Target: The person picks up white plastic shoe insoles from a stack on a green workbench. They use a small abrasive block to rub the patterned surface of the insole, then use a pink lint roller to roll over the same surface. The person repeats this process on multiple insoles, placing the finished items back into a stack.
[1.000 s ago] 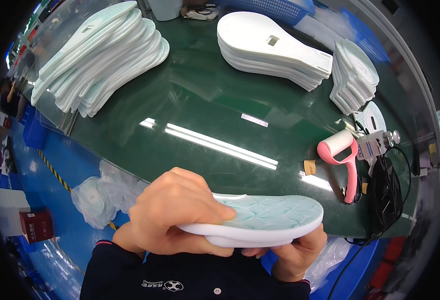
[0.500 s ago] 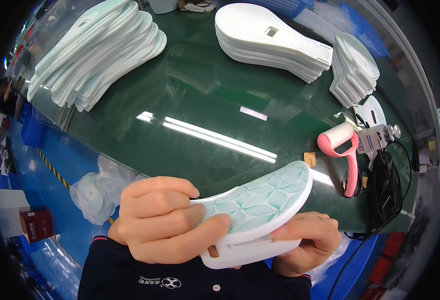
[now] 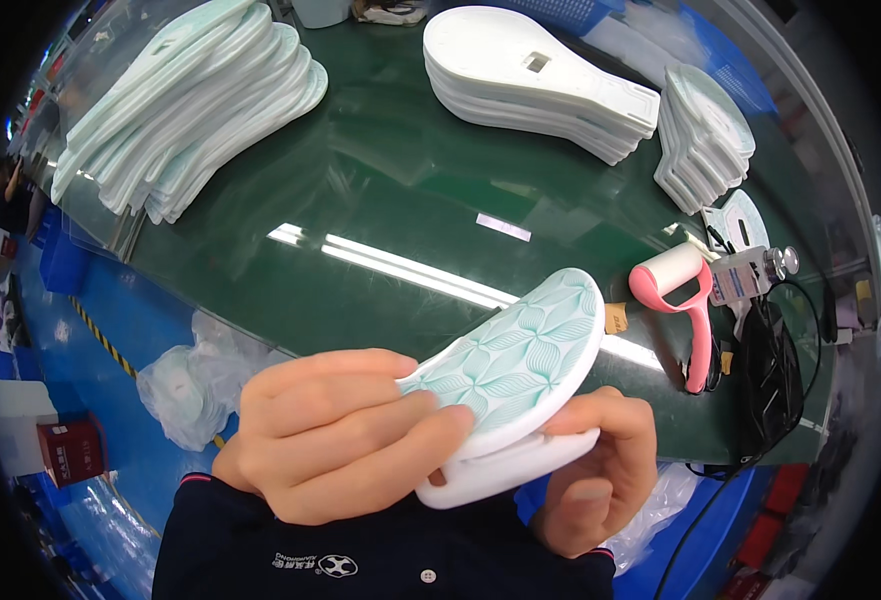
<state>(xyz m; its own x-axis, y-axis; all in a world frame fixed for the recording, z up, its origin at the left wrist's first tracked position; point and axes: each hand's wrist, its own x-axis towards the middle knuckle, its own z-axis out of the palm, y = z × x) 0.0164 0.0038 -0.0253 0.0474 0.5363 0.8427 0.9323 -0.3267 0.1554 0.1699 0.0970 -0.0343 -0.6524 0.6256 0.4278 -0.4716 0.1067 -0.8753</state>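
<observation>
Above the near edge of the table I hold a curved white plastic panel [image 3: 520,355] with a teal leaf pattern on its upper face. A plain white lower section [image 3: 505,470] with a small slot folds beneath it; I cannot tell whether it is a separate piece. My left hand [image 3: 335,430] is closed around the left end, fingers lying over the patterned face and hiding that end. My right hand [image 3: 605,465] is at the right side, one digit pressing the edge near the gap between the two sections, the others curled below.
Stacked white panels stand at the back left [image 3: 190,110], back centre [image 3: 535,85] and back right [image 3: 705,140] of the green table [image 3: 380,200]. To the right lie a pink-handled lint roller [image 3: 675,290], a clear bottle [image 3: 740,278], a black pouch [image 3: 770,380] and a cable.
The panel has risen and tilted more steeply, its right end swinging upward. My right hand has shifted slightly up and left, with its curled digits now showing. My left hand keeps its hold.
</observation>
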